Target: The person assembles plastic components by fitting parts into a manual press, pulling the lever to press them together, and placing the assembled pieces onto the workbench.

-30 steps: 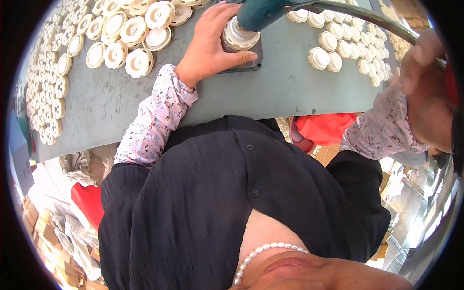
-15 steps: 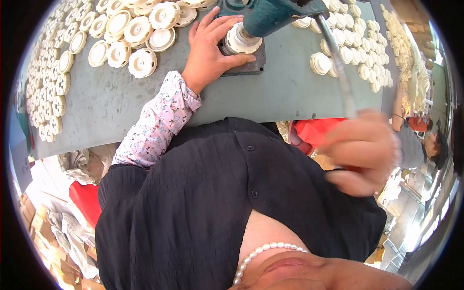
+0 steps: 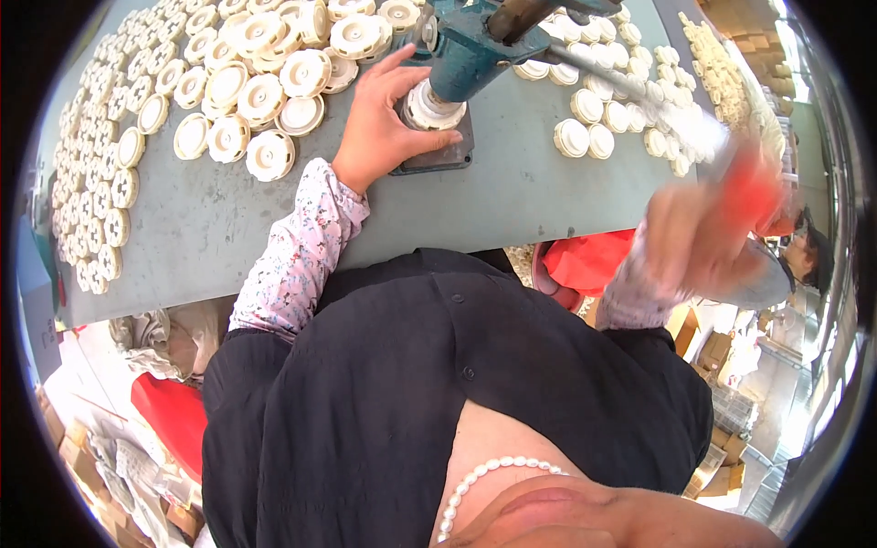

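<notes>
At the table's far middle stands a dark green hand press [image 3: 470, 59], its ram down on a white round plastic part [image 3: 431, 108] over a dark base plate [image 3: 448, 157]. My left hand [image 3: 384, 123] curls round that part, thumb on the near side and fingers on the far left. From the press a metal lever [image 3: 630, 82] runs out to the right, smeared by motion toward its end. Beside a blurred red patch at that end is my right hand [image 3: 699, 242], its fingers too smeared to show whether they grip the lever.
Piled white ribbed discs [image 3: 260, 96] lie left of the press, with rows of smaller white parts [image 3: 91, 201] farther left. Smaller white caps [image 3: 585, 119] cover the right side. Below the front edge hangs red material [image 3: 589, 260]. Another person [image 3: 804, 251] is at the far right.
The lever has swung up and outward to the right, and my right hand has risen with its end. My left hand stays round the white part. The whole view has shifted slightly.
</notes>
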Available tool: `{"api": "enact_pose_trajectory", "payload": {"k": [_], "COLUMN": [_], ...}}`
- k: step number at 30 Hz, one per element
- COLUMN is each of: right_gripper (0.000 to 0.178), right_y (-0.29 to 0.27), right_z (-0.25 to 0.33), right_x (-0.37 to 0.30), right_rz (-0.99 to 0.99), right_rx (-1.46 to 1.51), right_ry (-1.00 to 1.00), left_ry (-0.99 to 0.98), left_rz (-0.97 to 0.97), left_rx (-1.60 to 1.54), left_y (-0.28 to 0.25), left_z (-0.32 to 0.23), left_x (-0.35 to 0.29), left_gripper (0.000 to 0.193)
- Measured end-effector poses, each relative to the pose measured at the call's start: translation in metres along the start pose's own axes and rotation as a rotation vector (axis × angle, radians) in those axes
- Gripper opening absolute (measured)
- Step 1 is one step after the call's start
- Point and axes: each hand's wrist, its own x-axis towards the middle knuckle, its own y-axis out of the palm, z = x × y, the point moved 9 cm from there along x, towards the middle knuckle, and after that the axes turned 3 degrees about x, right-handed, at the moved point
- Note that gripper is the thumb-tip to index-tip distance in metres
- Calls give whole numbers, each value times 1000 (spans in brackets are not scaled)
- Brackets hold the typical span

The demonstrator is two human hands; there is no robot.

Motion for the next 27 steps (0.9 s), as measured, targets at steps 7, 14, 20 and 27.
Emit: {"api": "enact_pose_trajectory", "payload": {"k": [7,14,20,27], "right_gripper": [42,42,51,43], "right_y": [114,139,128,186], "right_z": [-185,-239,-242,-122], "right_x": [95,58,17,-67], "right_rz": [620,854,734,994], "right_rx": [-1511,-1456,-861,-806], "right_ry": [-220,-282,542,-486], "left_ry": [115,56,-87,-35], "left_rz": [-301,-73,30,53], "left_rx": [819,163,71,-289], "left_y": [-81,6,29,21], "left_z": [-21,-30,-7,-3], "left_x": [5,-10,-11,-19], "left_gripper": [100,123,121,136]}}
